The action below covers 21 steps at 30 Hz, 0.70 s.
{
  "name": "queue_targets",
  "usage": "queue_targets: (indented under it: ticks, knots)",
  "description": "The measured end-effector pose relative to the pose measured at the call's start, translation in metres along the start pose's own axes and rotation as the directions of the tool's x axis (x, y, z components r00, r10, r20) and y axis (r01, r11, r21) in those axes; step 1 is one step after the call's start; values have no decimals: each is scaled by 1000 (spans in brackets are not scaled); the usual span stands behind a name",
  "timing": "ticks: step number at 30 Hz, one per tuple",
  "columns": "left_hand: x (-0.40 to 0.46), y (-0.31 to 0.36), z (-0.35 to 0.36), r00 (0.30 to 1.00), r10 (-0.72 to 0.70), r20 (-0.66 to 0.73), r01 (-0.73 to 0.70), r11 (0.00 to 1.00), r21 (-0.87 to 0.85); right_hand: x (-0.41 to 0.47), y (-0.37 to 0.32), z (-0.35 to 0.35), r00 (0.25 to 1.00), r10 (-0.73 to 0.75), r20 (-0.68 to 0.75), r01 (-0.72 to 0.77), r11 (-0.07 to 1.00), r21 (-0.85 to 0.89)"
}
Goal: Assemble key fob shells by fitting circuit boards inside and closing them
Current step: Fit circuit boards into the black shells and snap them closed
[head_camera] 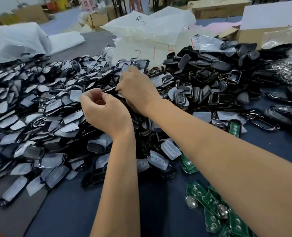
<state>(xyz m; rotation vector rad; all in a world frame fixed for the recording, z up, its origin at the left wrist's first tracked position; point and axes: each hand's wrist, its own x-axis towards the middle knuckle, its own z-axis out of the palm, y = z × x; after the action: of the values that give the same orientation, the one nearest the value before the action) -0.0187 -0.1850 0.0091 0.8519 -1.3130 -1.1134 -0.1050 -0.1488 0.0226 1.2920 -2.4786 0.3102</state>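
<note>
Between both hands' fingers (119, 89), a black shell piece (110, 90) sits pinched.

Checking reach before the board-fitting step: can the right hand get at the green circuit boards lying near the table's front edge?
Probably yes. The circuit boards lie uncovered just under the right forearm, but the right hand now pinches a black shell piece.

Right hand (138, 89) pinching a black shell (110, 90) above the heap (39, 108), left hand (104, 112) curled beside.
</note>
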Motion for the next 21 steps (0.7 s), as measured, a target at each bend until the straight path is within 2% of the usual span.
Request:
queue_targets:
  ticks: [1,2,3,4,5,6,7,8,9,11,14,18,21]
  knots:
    - [-1,1,0,1000,25,12,-25,1000,-3,-7,3,-6,995,82,-49,-73,985,158]
    - [-4,2,1,998,49,45,-49,999,-4,-17,8,-12,975,207,-83,-163,916,367]
    - [-8,3,4,992,62,111,-63,998,6,-30,16,-20,931,356,-86,-241,773,586]
    - [-13,4,7,974,55,220,-62,998,22,-44,24,-28,871,489,-50,-278,574,770]
    - [-19,4,11,928,20,372,-33,999,30,-58,34,-36,811,584,18,-291,377,879]
    - [-30,5,15,840,-36,541,29,999,21,-76,47,-44,769,631,100,-297,214,931]
    - [-42,7,19,721,-85,687,120,993,-2,-93,58,-49,743,647,171,-300,93,950]
    - [-58,9,23,604,-115,789,223,974,-28,-113,71,-55,726,652,220,-303,16,953]
    - [-72,12,26,518,-131,845,307,951,-41,-132,82,-60,711,657,253,-299,-43,953]
    - [-101,14,33,395,-152,906,401,916,-21,-170,102,-69,652,700,291,-276,-138,951]
    - [-135,14,43,221,-202,954,420,902,94,-215,117,-76,582,758,293,-249,-177,952]
    - [-164,14,48,94,-241,966,352,916,194,-250,118,-72,557,788,262,-136,-225,965]
    - [-169,13,46,64,-244,968,322,923,211,-260,121,-66,530,813,242,-60,-249,967]
